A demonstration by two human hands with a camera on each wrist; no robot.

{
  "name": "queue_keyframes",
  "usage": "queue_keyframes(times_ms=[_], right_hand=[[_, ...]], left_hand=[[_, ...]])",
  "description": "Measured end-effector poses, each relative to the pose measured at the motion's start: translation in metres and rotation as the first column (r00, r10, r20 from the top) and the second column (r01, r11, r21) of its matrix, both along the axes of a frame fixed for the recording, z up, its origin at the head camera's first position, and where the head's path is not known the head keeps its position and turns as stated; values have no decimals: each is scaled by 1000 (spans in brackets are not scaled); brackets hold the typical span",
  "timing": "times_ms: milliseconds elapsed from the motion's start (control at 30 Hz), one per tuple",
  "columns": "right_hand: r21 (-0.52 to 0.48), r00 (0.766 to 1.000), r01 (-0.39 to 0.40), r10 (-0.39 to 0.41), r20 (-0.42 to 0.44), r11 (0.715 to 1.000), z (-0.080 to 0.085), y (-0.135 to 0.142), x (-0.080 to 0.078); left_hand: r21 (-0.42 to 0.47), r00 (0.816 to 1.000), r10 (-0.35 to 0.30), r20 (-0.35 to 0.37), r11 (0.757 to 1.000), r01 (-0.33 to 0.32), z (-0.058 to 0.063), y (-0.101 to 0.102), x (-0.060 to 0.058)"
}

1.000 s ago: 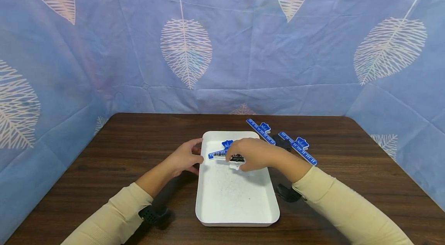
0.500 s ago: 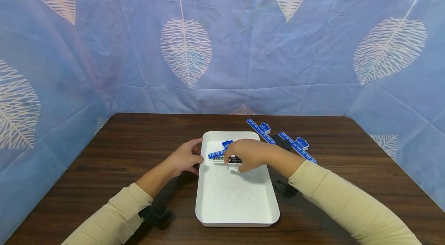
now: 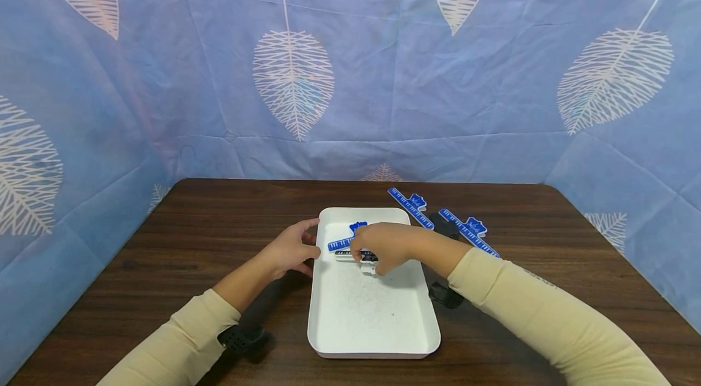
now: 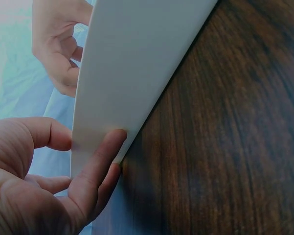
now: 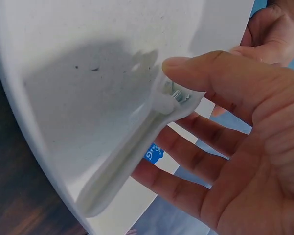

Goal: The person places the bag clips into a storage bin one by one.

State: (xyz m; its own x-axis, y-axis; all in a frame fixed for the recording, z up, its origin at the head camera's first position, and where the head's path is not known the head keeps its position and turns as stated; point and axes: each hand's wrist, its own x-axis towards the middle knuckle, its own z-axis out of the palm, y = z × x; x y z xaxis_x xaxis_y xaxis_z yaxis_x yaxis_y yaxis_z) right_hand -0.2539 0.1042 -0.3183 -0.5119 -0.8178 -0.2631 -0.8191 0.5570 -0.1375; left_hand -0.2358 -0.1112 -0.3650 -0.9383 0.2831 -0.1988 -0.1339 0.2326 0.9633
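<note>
My right hand [image 3: 386, 244] reaches into the white tray [image 3: 372, 319] and pinches a white clip [image 5: 122, 161] with a black-and-white keyboard pattern, thumb on one side and fingers on the other. Its metal spring shows in the right wrist view; from the head, the hand covers part of it. Just behind lies a blue clip [image 3: 341, 244] with white key markings, partly hidden by the right fingers. At the tray's left side, my left hand [image 3: 292, 248] holds the rim, with a finger lying along the outer wall in the left wrist view.
Two more blue clips, a farther one [image 3: 411, 206] and a nearer one [image 3: 469, 232], lie right of the tray on the dark wooden table [image 3: 246, 203]. A black object [image 3: 445, 224] sits between them. A blue leaf-patterned cloth [image 3: 356, 69] hangs behind.
My right hand has moved slightly left and nearer with the keyboard-pattern clip, which now sits a little below the blue clip in the tray. The left hand and the tray hold their place.
</note>
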Motion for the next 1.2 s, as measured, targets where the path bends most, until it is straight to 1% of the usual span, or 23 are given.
queue_keyframes(times_ms=[267, 467, 700, 867, 1067, 1200], right_hand=[[56, 1000, 5, -5, 9, 998, -1, -5, -1], [76, 1000, 7, -7, 9, 997, -3, -10, -3], [105, 1000, -6, 5, 2, 994, -3, -16, -3], [104, 1000, 6, -8, 21, 995, -5, -20, -2], [108, 1000, 9, -9, 3, 994, -7, -20, -2], [99, 999, 33, -34, 8, 995, -6, -17, -2]], left_hand=[[-3, 1000, 4, 2, 1000, -4, -1, 0, -1], [-6, 1000, 6, 0, 1000, -6, -2, 0, 0], [-6, 1000, 2, -3, 1000, -2, -3, 0, -1], [-4, 1000, 8, -10, 1000, -8, -3, 0, 0], [2, 1000, 2, -12, 1000, -2, -2, 1, 0], [-4, 1000, 5, -14, 1000, -5, -2, 1, 1]])
